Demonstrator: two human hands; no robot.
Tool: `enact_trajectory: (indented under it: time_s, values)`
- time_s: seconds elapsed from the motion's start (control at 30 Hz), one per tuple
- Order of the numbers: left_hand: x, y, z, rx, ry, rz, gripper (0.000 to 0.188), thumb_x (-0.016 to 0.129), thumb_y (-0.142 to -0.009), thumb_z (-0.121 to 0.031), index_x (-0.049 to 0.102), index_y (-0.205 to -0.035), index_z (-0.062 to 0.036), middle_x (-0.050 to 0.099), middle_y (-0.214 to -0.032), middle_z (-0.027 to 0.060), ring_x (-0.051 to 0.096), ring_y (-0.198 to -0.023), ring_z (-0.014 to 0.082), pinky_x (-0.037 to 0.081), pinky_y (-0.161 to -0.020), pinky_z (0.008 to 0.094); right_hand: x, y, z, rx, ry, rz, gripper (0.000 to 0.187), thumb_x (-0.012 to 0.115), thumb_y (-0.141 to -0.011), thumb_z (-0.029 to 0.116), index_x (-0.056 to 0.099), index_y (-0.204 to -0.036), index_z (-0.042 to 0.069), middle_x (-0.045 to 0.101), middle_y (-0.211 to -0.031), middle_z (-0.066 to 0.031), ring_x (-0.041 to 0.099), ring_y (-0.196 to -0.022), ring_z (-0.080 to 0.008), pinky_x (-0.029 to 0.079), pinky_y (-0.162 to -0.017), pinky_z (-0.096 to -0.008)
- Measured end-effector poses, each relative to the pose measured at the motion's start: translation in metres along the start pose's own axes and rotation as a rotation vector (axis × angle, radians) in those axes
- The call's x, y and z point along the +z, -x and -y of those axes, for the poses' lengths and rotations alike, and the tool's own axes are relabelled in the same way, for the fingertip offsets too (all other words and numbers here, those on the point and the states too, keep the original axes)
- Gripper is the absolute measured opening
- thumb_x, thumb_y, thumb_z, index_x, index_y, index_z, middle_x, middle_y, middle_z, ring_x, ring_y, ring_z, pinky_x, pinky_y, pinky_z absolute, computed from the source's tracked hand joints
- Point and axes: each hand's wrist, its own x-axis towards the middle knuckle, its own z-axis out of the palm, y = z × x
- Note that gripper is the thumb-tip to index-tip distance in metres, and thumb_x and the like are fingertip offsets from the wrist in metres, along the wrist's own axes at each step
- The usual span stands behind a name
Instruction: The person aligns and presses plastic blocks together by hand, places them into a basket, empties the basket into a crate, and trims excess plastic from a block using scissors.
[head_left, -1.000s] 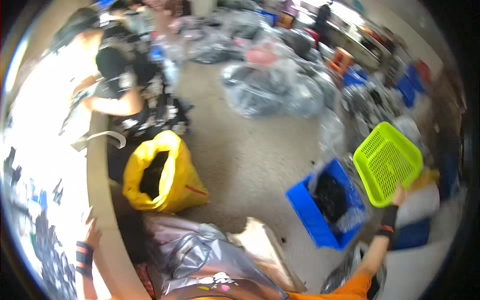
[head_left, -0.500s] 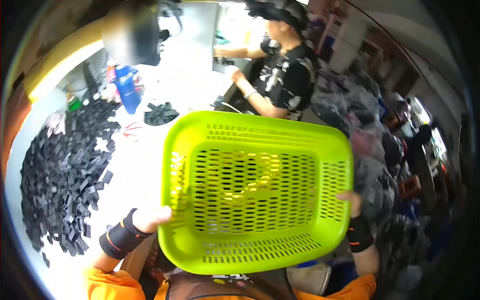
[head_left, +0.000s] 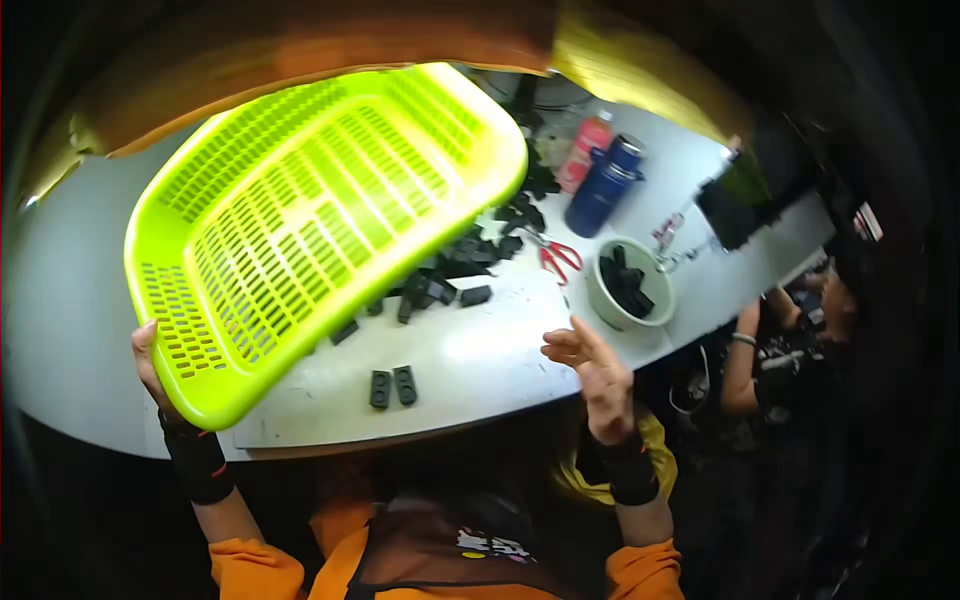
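A bright green plastic basket (head_left: 205, 415) with slotted walls and floor is held up over the table, tilted, its near left corner in my left hand (head_left: 147, 362). My left thumb lies over the rim; the other fingers are mostly behind the basket. My right hand (head_left: 597, 385) is off the basket, raised above the table's front edge with its fingers stretched out and nothing in it. Two small black blocks (head_left: 392, 387) lie side by side on the table between my hands. Behind the basket spreads a pile of black blocks (head_left: 455, 262), partly hidden by it.
On the white table (head_left: 500, 370) stand a dark blue bottle (head_left: 603, 190), a pink bottle (head_left: 585, 150) and a pale green bowl (head_left: 665, 295) holding black blocks. Red-handled scissors (head_left: 558, 258) lie near the bowl. A co-worker (head_left: 775, 370) sits at the right.
My view has turned left toward the table. The basket, held by both hands before, is now in my left hand only, tilted over the table. My right hand has let go.
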Motion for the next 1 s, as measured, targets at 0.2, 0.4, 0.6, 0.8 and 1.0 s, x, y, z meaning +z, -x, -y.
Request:
enact_trajectory:
  time_s: [0.2,0.4,0.6,0.8,1.0]
  values:
    - [-0.084,0.025,-0.01,0.437,-0.125,-0.376,0.05,0.051,-0.097,-0.034,0.053,-0.138,-0.0058,0.059,-0.132,0.0093,0.057,-0.119,0.0261,0.046,-0.1,0.041,0.109,-0.054,-0.028,-0.439,0.8,0.4,0.091,0.078,-0.079,0.046,0.042,-0.149,0.001,0.039,-0.148,-0.0269,0.038,-0.136,-0.0469,0.03,-0.111,-0.0618]
    - [-0.097,0.069,0.011,0.483,-0.094,-0.54,0.049,0.051,-0.098,-0.034,0.052,-0.138,-0.0056,0.059,-0.131,0.0096,0.057,-0.118,0.0262,0.045,-0.101,0.0411,0.166,-0.067,-0.066,-0.522,0.931,0.552,0.07,0.074,-0.084,0.047,0.052,-0.146,0.02,0.04,-0.149,-0.0192,0.038,-0.134,-0.0426,0.028,-0.105,-0.0694]
    - [-0.079,0.114,0.043,0.472,-0.053,-0.715,0.05,0.049,-0.099,-0.036,0.05,-0.139,-0.0054,0.053,-0.14,0.0112,0.052,-0.125,0.0273,0.043,-0.103,0.0425,0.174,-0.109,-0.08,-0.688,1.088,0.42,0.059,0.071,-0.079,0.016,0.063,-0.136,0.03,0.05,-0.124,-0.0058,0.045,-0.11,-0.0276,0.031,-0.088,-0.0464]
    - [-0.12,0.16,0.045,0.631,-0.738,-0.508,0.049,0.042,-0.108,-0.04,0.049,-0.137,-0.0006,0.048,-0.145,0.021,0.047,-0.131,0.0283,0.04,-0.106,0.0441,0.166,-0.112,-0.072,-0.576,0.981,0.453,0.059,0.076,-0.081,0.031,0.061,-0.139,0.026,0.049,-0.124,-0.0088,0.046,-0.112,-0.0274,0.031,-0.088,-0.0466]
    - [-0.019,0.163,-0.026,0.449,-1.576,-0.874,0.055,0.039,-0.11,-0.028,0.062,-0.069,0.0012,0.057,-0.053,0.0063,0.052,-0.045,0.011,0.035,-0.043,0.0251,0.148,-0.148,-0.057,-0.761,0.807,0.308,0.073,0.082,-0.075,0.024,0.055,-0.137,0.0,0.049,-0.123,-0.0208,0.05,-0.109,-0.0365,0.038,-0.094,-0.0515]
